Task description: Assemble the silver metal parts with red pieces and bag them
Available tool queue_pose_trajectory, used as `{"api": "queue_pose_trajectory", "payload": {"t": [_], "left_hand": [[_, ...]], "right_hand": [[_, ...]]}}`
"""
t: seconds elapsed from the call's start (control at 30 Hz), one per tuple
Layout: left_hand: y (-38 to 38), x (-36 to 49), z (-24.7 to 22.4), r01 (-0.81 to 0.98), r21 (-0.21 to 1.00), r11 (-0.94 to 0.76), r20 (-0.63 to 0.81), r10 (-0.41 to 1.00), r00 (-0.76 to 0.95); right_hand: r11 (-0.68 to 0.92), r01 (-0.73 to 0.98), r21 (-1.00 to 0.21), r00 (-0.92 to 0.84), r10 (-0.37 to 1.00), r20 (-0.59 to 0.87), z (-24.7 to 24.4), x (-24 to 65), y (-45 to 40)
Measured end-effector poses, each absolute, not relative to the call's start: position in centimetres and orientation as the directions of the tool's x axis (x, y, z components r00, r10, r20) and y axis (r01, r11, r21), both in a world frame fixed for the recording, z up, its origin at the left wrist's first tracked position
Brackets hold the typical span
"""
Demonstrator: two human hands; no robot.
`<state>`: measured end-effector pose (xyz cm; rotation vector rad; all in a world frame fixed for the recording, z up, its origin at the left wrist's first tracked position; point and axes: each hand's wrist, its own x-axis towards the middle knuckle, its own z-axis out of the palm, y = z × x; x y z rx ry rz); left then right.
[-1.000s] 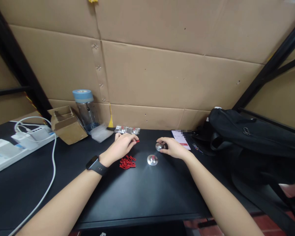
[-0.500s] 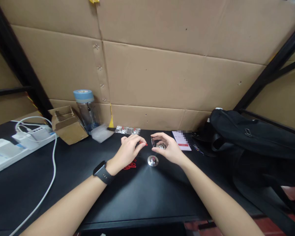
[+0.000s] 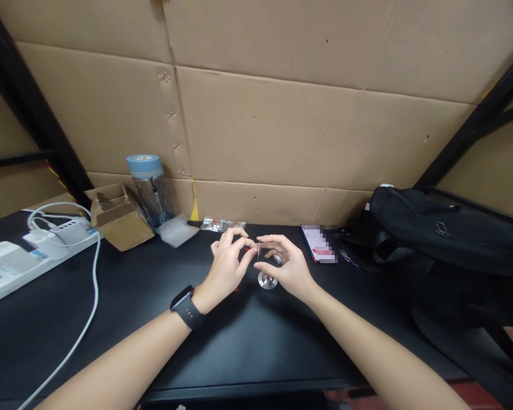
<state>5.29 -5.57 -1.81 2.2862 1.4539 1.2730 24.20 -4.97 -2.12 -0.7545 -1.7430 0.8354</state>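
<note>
Just above the middle of the table, my right hand (image 3: 288,262) grips a thin silver metal disc (image 3: 259,252) by its rim, between thumb and fingers. The disc is edge-on to me. On its left side my left hand (image 3: 231,261), with a black watch on the wrist, pinches a red cord (image 3: 249,248) against or close to the disc's centre; the fingertips partly hide the contact. Below my right fingers a domed silver disc (image 3: 267,279) with a red spot in its centre lies on the table. Another silver disc (image 3: 277,258) shows partly behind my right hand.
A clear packet (image 3: 223,225) with red bits lies behind my hands. To the left are a plastic bag (image 3: 177,230), a blue-lidded bottle (image 3: 147,188), an open cardboard box (image 3: 122,219) and a power strip (image 3: 38,256). A phone (image 3: 318,244) and black backpack (image 3: 444,250) are at right.
My hands have come together. The disc in my right hand has moved left and turned edge-on, meeting the red cord in my left fingers. My left hand now covers most of the loose red cord.
</note>
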Motion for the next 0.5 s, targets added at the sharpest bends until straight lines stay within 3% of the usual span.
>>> {"api": "queue_pose_trajectory", "payload": {"t": [0.33, 0.5], "left_hand": [[-6.13, 5.33, -1.59, 0.693, 0.447, -0.566, 0.62, 0.754, 0.215], [-5.91, 5.46, -1.91, 0.601, 0.515, -0.611, 0.664, 0.728, 0.171]], "right_hand": [[0.536, 0.08, -0.841, -0.239, 0.829, 0.506, -2.27, 23.85, -5.23], [0.522, 0.035, -0.852, -0.212, 0.837, 0.504, -2.24, 23.75, -5.34]]}}
